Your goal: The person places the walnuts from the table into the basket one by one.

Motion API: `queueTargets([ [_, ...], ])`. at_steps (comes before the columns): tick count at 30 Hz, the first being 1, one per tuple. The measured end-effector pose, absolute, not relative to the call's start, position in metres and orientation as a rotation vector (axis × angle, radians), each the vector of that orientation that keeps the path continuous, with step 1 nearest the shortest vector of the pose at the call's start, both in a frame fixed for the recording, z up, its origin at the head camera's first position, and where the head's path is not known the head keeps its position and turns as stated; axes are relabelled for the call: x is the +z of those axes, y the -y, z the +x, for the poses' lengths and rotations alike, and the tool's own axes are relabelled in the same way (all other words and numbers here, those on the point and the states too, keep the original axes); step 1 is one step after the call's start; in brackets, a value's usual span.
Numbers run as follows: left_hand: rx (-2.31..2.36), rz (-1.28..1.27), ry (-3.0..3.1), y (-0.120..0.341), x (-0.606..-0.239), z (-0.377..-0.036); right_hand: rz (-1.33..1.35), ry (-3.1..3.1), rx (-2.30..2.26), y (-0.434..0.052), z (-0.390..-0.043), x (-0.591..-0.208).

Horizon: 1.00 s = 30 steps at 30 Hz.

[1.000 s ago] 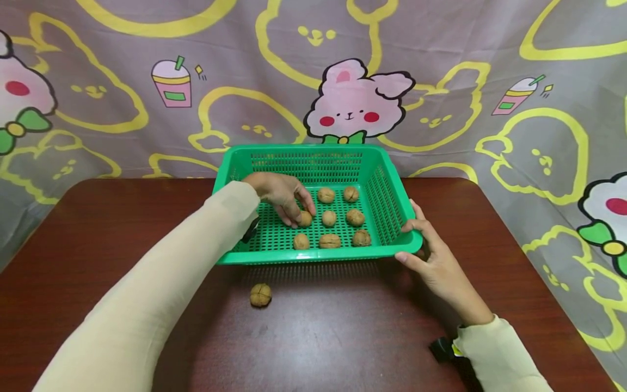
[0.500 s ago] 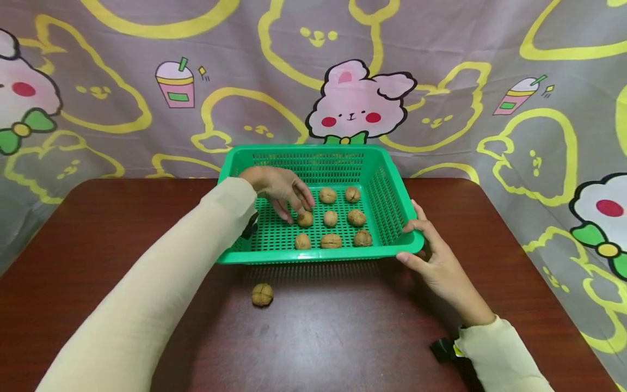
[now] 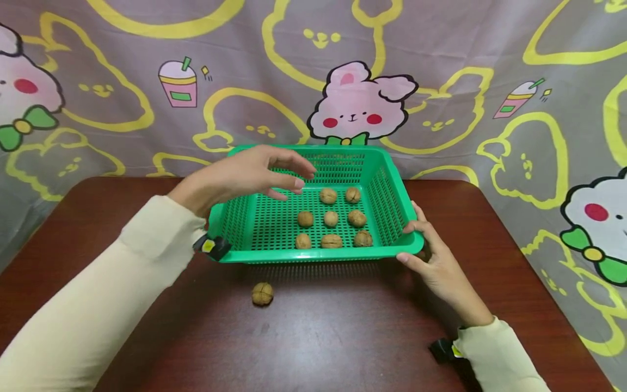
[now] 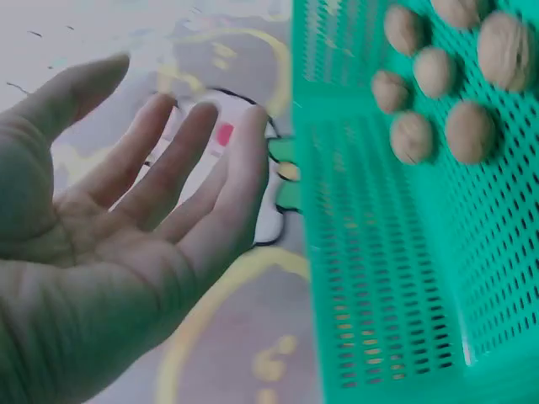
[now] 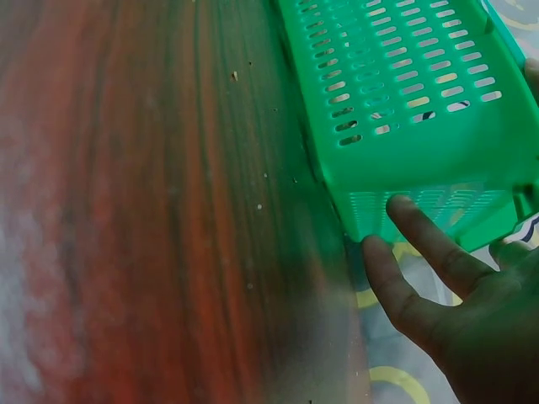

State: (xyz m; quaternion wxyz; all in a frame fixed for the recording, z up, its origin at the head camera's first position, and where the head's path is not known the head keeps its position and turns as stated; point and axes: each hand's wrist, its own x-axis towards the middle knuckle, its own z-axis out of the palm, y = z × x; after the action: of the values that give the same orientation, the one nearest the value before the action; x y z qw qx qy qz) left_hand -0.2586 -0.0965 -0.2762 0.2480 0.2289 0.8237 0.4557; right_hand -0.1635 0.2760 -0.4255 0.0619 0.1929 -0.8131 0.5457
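Our left hand hangs flat and empty over the basket's far-left corner, fingers spread, and a careless dip could catch the rim and jolt the eight walnuts sitting right of centre inside. One stray walnut lies on the table just near of the basket, round enough to roll off at a knock. Our right hand rests loosely against the near-right corner, so a firm shove could skid the basket left.
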Motion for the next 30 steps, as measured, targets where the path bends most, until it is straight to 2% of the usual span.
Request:
queueTargets([
  [6,1.396,0.666,-2.409,0.132,-0.267,-0.203,0.587,2.466,1.649,-0.274,-0.165,-0.425],
  [13,1.483,0.632,-2.57,0.171,-0.282,-0.153,0.599,2.456,1.66,-0.272,-0.167,-0.425],
  [20,1.487,0.549,-2.684,0.197,-0.317,-0.128,0.597,2.459,1.676,-0.273,-0.166,-0.425],
  [30,1.549,0.532,-2.633,0.211,-0.362,-0.103,0.569,2.491,1.608,-0.276,-0.162,-0.426],
])
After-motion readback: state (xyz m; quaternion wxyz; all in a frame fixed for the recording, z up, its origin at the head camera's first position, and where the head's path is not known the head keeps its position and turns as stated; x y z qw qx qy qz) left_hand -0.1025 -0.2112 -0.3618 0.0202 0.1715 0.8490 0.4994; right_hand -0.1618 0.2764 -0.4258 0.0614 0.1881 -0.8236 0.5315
